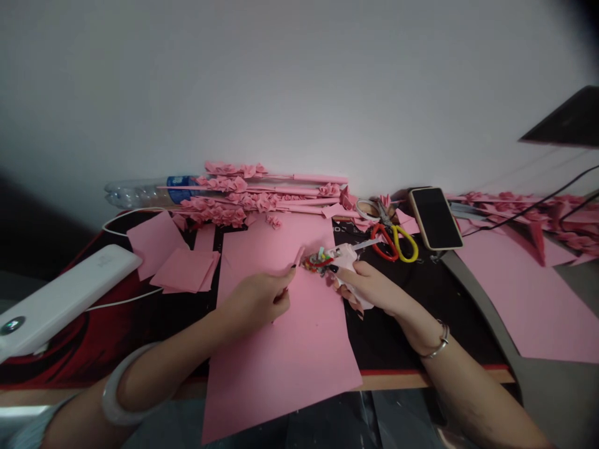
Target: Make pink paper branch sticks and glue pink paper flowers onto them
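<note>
My left hand (262, 299) pinches a small rolled strip of pink paper (299, 254) between thumb and finger. My right hand (369, 284) is wrapped around a white glue gun (346, 255), its tip turned left toward that strip. Red, green and silvery bits cover the front of the gun, and a pale stick (367, 244) juts from its back. Whether the tip touches the strip, I cannot tell. Beneath both hands lies a large pink sheet (281, 362), hanging over the table's front edge.
Pink paper flowers on stems (262, 199) lie along the wall beside a plastic bottle (140, 192). Red-and-yellow-handled scissors (395, 240) and a phone (436, 218) are at right. Square pink papers (185, 269) and a long white device (70, 299) with a cable are at left.
</note>
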Action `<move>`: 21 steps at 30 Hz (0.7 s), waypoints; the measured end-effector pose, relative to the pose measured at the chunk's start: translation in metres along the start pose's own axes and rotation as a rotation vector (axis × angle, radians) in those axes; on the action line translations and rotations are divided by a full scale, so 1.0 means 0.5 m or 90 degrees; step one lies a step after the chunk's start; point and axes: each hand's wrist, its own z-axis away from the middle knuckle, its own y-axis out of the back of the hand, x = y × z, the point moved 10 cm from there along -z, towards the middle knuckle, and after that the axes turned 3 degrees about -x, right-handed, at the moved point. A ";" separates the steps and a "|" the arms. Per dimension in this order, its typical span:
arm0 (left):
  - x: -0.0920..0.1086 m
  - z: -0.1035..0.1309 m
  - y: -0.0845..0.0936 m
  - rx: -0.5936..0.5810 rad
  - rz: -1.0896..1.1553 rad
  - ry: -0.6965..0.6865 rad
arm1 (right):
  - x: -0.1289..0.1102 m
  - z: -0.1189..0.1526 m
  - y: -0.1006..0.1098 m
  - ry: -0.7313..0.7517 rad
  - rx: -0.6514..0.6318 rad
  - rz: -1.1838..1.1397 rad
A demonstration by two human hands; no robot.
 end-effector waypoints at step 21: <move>-0.003 0.007 0.006 -0.077 -0.029 0.014 | 0.021 0.013 -0.038 -0.051 -0.112 0.014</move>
